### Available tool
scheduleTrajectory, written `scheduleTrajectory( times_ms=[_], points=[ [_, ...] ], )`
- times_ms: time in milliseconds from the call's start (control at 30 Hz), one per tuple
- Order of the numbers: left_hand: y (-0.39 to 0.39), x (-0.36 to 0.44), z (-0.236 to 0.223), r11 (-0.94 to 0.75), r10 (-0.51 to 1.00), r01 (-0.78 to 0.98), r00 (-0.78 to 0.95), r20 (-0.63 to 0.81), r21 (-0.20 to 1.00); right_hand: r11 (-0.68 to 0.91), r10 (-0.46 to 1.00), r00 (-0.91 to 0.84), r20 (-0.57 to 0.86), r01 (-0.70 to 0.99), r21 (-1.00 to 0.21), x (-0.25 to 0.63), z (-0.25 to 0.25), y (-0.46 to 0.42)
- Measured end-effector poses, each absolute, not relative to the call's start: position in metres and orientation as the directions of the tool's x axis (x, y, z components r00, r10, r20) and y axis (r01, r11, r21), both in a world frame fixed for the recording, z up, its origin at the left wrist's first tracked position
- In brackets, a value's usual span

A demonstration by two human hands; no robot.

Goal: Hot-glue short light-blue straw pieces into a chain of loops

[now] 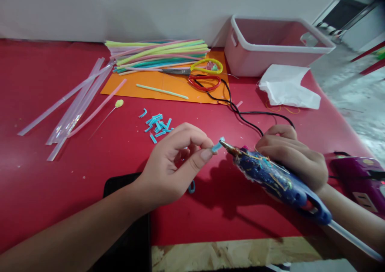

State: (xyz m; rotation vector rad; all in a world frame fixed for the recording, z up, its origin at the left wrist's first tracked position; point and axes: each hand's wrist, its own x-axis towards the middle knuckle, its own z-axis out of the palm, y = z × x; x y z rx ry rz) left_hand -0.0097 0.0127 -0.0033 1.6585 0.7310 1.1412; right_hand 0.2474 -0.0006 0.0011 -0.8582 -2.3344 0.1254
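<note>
Between thumb and fingertips, my left hand (177,163) pinches a short blue pipe cleaner piece (217,146). My right hand (291,153) is wrapped round a blue hot glue gun (270,179), smeared with dried glue and threads. The gun's metal nozzle (230,147) points left and meets or nearly meets the piece's free end. A clear glue stick (355,240) juts from its rear. Beyond my left hand lies a loose pile of cut blue pieces (158,124). A small blue loop (191,187) rests on the table just below that hand.
On an orange sheet (177,91) lie a bundle of coloured pipe cleaners (156,55) and scissors (177,71). Clear glue sticks (75,99) are at left, a pink bin (270,57) and white cloth (288,87) at back right. A black phone-like slab (132,240) and purple power strip (357,179) are nearer.
</note>
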Motion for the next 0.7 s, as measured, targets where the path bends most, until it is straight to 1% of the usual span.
scheduleTrajectory(
  times_ms=[233,700],
  points=[
    [0.0138,-0.0098,-0.0025,-0.368,0.848,-0.048,0.391,0.356,0.929,0.782,0.608,-0.586,0.535,0.557,-0.279,0.2453,0.0017,0.0006],
    [0.0149,-0.0089,-0.0024,-0.386,0.848,-0.031,0.383,0.367,0.922,0.769,0.625,-0.568,0.535,0.564,-0.3,0.2456,-0.0003,-0.0003]
  ],
)
